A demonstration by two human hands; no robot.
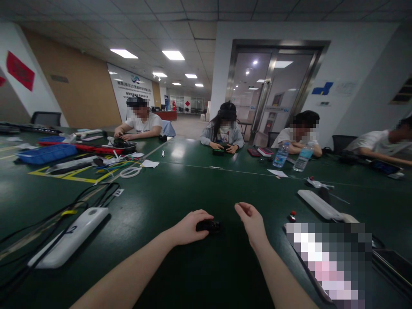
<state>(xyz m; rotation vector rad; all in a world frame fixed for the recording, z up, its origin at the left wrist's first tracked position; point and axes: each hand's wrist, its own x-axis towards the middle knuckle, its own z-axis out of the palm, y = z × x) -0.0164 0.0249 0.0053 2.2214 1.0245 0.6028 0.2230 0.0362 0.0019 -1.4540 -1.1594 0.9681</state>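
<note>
Black obj (209, 226) half hidden by L hand (189, 227); pixelated item (328, 262) unreadable.

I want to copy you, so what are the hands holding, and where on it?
The left hand seems to hold a small black object by its near end, in the fingers. The right hand holds nothing.

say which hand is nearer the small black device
Left. The left hand holds the small black device by one end, while the right hand is apart from it, off to its right.

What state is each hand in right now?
Left hand: closed, holding a black device.
Right hand: open, empty.
</note>
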